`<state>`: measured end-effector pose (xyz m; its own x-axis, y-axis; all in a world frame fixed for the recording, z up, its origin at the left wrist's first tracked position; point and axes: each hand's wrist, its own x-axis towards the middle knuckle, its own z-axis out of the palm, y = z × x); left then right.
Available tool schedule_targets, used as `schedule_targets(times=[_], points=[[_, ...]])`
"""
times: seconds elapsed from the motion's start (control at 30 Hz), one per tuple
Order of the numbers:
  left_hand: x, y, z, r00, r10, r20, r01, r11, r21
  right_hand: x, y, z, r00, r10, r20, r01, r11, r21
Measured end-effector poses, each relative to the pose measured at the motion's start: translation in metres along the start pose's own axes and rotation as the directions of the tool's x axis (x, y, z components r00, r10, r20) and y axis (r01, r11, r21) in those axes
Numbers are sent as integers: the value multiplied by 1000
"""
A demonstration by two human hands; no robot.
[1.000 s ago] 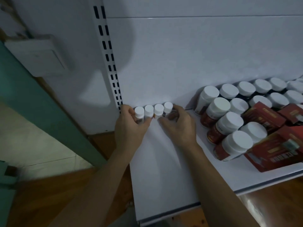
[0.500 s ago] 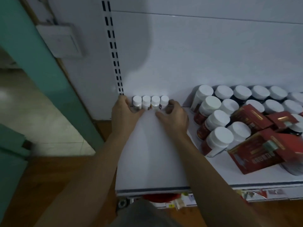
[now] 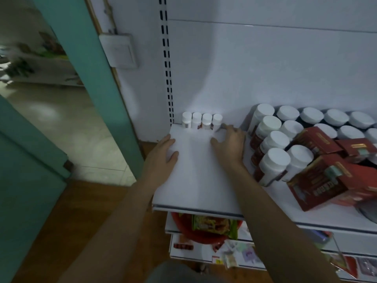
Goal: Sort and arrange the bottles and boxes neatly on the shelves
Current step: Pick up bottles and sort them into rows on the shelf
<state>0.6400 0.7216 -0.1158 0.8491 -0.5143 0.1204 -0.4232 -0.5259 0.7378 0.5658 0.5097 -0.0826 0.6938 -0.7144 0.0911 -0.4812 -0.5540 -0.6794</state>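
Head view: a row of four small white-capped bottles (image 3: 202, 121) is seen upright at the back-left corner of the shelf (image 3: 193, 184), at 12 o'clock from both hands. The left hand (image 3: 163, 154) is laid flat on the shelf edge, nothing held. The right hand (image 3: 230, 144) is spread loosely, nothing gripped, fingertips just beside the rightmost small bottle. The row is judged done. Next, the large bottles (image 3: 273, 139) and tumbled red boxes (image 3: 326, 180) at 3 o'clock need straightening. Labels are blurred; the right-side stock is cut off.
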Motion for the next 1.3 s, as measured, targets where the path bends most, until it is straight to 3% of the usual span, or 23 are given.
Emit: schedule_targets(times=[0.1, 0.17, 0.27, 0.33, 0.4, 0.47, 0.57, 0.7, 0.8, 0.97, 1.3], points=[[-11, 6, -13, 998, -23, 65, 23, 1000, 6, -30, -5, -5, 995, -30, 92, 34, 998, -48], [-15, 9, -33, 979, -42, 201, 34, 999, 41, -58, -7, -17, 983, -45, 177, 57, 996, -67], [-9, 14, -74, 827, -146, 543, 19, 972, 232, -99, -11, -51, 921, -87, 379, 137, 985, -108], [0, 25, -99, 728, -219, 650, -67, 920, 386, -120, -13, -84, 888, -128, 442, 180, 981, -76], [7, 47, -114, 735, -196, 649, -155, 884, 442, -135, -16, -127, 902, -175, 394, 218, 974, -68], [10, 79, -116, 778, -119, 617, -225, 864, 450, -144, -13, -174, 933, -205, 294, 262, 950, -169], [8, 142, -99, 812, 80, 579, -374, 833, 409, -150, 10, -241, 973, -174, 152, 217, 916, -338], [-6, 230, -49, 719, 426, 549, -613, 761, 212, -163, 76, -320, 999, 6, 42, 14, 886, -464], [-10, 295, 7, 635, 577, 514, -741, 642, 196, -181, 137, -380, 987, 161, 2, -139, 857, -496], [-21, 407, 123, 549, 686, 478, -819, 556, 143, -231, 253, -486, 937, 335, -103, -343, 820, -458], [-98, 604, 351, 284, 713, 641, -910, 412, -54, -324, 429, -657, 777, 569, -270, -630, 695, -347]])
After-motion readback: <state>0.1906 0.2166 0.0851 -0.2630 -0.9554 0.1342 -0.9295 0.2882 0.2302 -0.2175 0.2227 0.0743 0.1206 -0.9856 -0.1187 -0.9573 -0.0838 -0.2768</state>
